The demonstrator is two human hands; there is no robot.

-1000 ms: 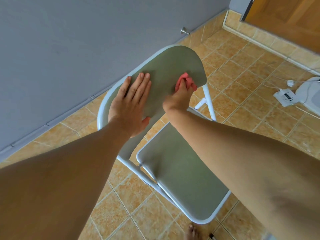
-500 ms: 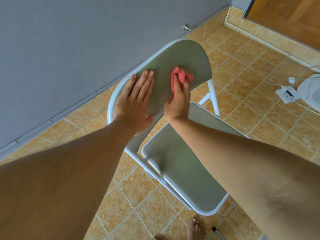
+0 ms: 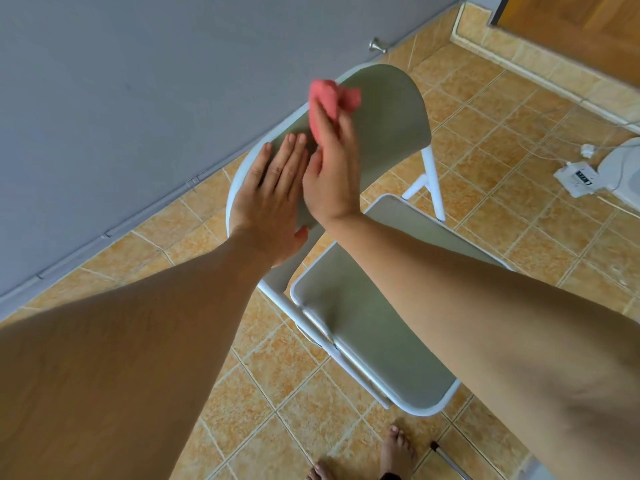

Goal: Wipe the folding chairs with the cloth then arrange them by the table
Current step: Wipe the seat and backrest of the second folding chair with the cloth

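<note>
A folding chair (image 3: 374, 341) with a white metal frame and grey-green seat and backrest stands unfolded on the tiled floor, close to the grey wall. My left hand (image 3: 273, 199) lies flat on the left part of the backrest (image 3: 391, 126), fingers straight. Beside it, my right hand (image 3: 332, 164) holds a bunched pink cloth (image 3: 329, 98) against the backrest's upper left edge; the cloth sticks out beyond my fingertips.
The grey wall (image 3: 138, 98) with a door stopper (image 3: 377, 46) runs along the left. A white power strip (image 3: 578, 176) with cables and a white appliance (image 3: 623, 168) lie on the floor at right. A wooden door (image 3: 571, 26) is at top right. My bare feet (image 3: 398, 448) stand below the seat.
My right hand has swept the pink cloth from the backrest's right side across to its upper left edge, ending next to my left hand. The left hand stays flat on the backrest.
</note>
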